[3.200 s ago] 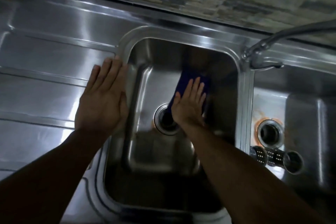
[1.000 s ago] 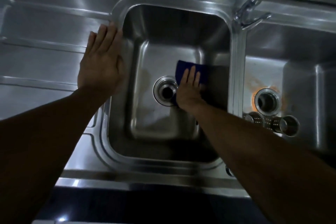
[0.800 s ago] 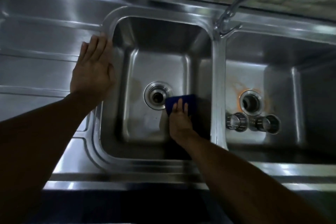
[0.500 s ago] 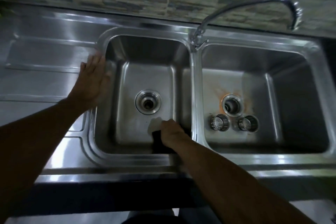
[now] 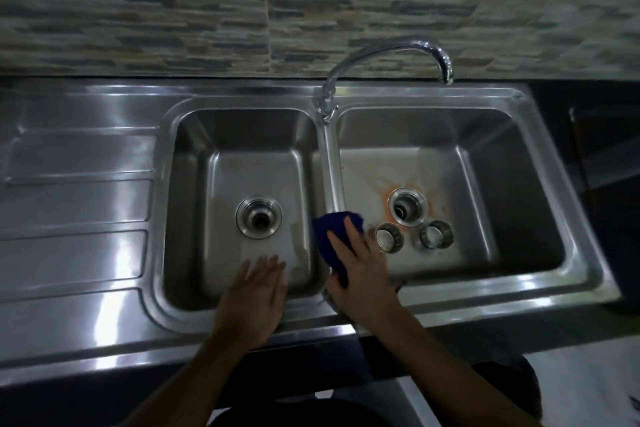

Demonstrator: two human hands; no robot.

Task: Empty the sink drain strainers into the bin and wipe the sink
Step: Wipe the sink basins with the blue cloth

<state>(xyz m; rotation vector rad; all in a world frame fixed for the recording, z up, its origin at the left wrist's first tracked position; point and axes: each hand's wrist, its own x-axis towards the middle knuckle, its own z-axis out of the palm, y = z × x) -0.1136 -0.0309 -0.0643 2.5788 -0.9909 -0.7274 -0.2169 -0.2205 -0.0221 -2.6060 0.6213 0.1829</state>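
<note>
Strainers [image 5: 389, 237] lie as a pair on the floor of the right basin [image 5: 485, 156], just in front of its open drain [image 5: 407, 206]. The farther strainer [image 5: 436, 234] sits a little to the right of the near one. Both are small perforated metal cups tipped so that their mouths show. They look light and stiff, and are probably wet and slick. The rim is the surest place to pinch them, thumb inside and fingers on the outer wall. They seem likely to roll if nudged.

The cloth [image 5: 332, 239] is blue, soft and limp. It will fold to the curved corners of the steel and need flat pressure rather than a grip.

The right hand [image 5: 360, 270] lies over the divider [image 5: 323, 184] between the basins. Its fingers are stretched flat on top of the cloth, with no curl showing. The thumb is hidden, and the picture is blurred there. Its fingertips are just beside the near strainer, and contact cannot be made out.

The left hand [image 5: 254, 291] rests spread and empty on the front rim of the left basin [image 5: 194, 156], well apart from both strainers.

Orange staining rings the right drain. That basin looks to be the part not yet wiped.
</note>
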